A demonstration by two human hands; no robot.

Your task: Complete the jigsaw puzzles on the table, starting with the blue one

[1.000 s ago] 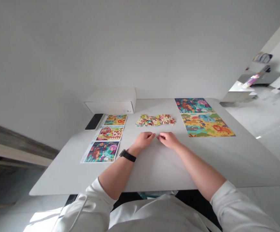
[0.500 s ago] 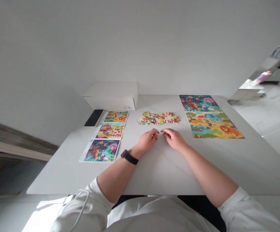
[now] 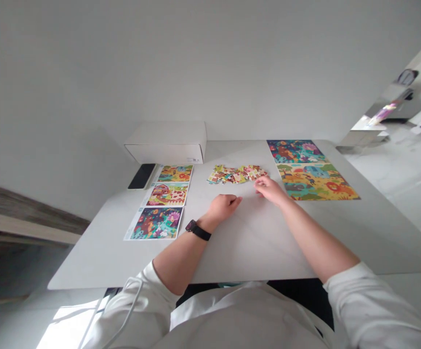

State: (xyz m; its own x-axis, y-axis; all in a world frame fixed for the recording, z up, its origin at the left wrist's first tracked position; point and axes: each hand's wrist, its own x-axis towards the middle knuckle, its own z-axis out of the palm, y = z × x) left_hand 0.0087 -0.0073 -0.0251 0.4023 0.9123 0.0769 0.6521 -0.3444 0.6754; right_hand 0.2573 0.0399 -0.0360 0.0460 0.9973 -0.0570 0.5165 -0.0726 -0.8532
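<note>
A heap of loose colourful puzzle pieces (image 3: 236, 174) lies in the middle of the white table (image 3: 254, 242). My right hand (image 3: 270, 189) reaches to the heap's right end, fingers curled at the nearest pieces; whether it holds one is hidden. My left hand (image 3: 224, 205), with a black watch (image 3: 197, 230) on the wrist, rests loosely curled on the bare table just in front of the heap, nothing visible in it. Two finished puzzle pictures lie to the right: a dark blue one (image 3: 292, 150) behind a yellow one (image 3: 315, 181).
Three picture cards lie in a column on the left: yellow (image 3: 176, 173), red barn (image 3: 167, 194), dark blue (image 3: 154, 223). A black phone (image 3: 142, 176) lies beside them and a white box (image 3: 168, 143) stands behind, against the wall. Floor and furniture show at far right.
My right hand has moved forward and right from beside the left hand to the right end of the piece heap. The left hand has stayed nearly in place.
</note>
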